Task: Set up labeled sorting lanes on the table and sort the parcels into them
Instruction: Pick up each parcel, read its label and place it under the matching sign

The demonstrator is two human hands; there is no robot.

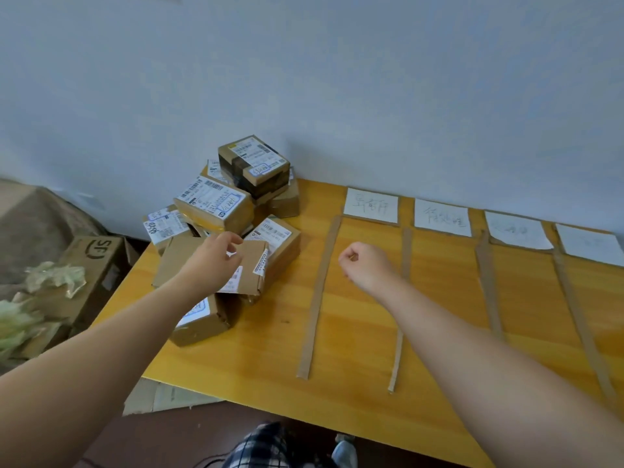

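Several cardboard parcels with white shipping labels are heaped at the table's far left corner; a dark-taped parcel [254,163] tops the heap. My left hand [212,261] hovers over a flat brown parcel [250,265] at the front of the heap, fingers loosely curved, holding nothing. My right hand [366,266] is curled in a loose fist above the first lane, empty. Cardboard strips [319,292] run front to back and divide the yellow table [270,373] into lanes. White label cards [370,206] lie at the lane heads along the wall; two show handwriting.
A large SF carton [89,265] stands on the floor left of the table, with pale crumpled packing material [54,276] on it. The wall runs right behind the table. Near the front edge, plaid clothing [266,444] and a shoe [344,450] show below.
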